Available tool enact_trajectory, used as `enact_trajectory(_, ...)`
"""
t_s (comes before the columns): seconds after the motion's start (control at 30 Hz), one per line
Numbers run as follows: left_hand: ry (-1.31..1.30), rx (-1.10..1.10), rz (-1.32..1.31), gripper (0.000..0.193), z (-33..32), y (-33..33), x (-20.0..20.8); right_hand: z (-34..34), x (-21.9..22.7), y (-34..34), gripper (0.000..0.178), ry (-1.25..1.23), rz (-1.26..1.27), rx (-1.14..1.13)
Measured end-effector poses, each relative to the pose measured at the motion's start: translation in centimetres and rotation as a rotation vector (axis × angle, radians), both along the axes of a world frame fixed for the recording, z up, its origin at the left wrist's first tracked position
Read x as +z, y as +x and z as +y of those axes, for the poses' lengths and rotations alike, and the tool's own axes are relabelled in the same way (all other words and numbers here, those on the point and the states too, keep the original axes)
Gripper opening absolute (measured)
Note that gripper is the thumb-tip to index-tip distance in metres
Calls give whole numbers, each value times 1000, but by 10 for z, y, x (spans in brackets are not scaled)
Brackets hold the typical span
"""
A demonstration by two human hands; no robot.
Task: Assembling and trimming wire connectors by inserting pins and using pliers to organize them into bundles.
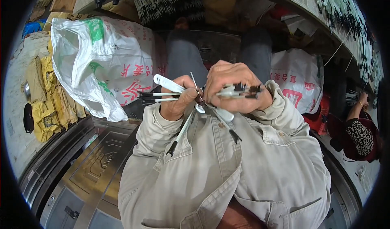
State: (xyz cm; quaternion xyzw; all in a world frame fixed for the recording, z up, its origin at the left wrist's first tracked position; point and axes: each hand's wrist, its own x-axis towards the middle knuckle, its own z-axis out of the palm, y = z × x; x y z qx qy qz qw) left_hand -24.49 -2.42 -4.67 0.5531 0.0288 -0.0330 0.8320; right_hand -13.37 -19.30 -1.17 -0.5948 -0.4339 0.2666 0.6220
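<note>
The left hand [178, 101] is closed on black-tipped sticks [165, 94], and the right hand [233, 87] grips more, blurred. The sticks cross between both hands, above the shirt [219, 164]. If one pinch loosens, some could slip and fall.

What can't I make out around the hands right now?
In the head view:
- Black tips by the right hand: blurred, can't be counted.
- Middles of the black-tipped rods: hidden by the left hand.
- Pale rods, upper right: cut off by the picture's upper edge.
</note>
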Motion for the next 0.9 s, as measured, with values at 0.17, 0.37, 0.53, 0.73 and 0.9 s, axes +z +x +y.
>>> enact_trajectory(0.17, -38, -46, 41, 34, 1, -1, 6, 0, 3, -1, 5, -31, -9, 20)
enact_trajectory(0.37, 111, -136, -206, 23, 6, 15, 0, -3, 4, 2, 9, -75, 276, -169)
enact_trajectory(0.53, 187, -77, -98, 23, 2, 21, 8, 1, -10, 2, 8, -34, 288, -208)
enact_trajectory(0.73, 69, 52, -114, 26, 14, 25, -11, 0, 7, 12, 22, -186, 121, -239)
enact_trajectory(0.9, -62, -163, 104, 26, 32, 30, -14, -8, 47, 73, 71, -376, 109, 343)
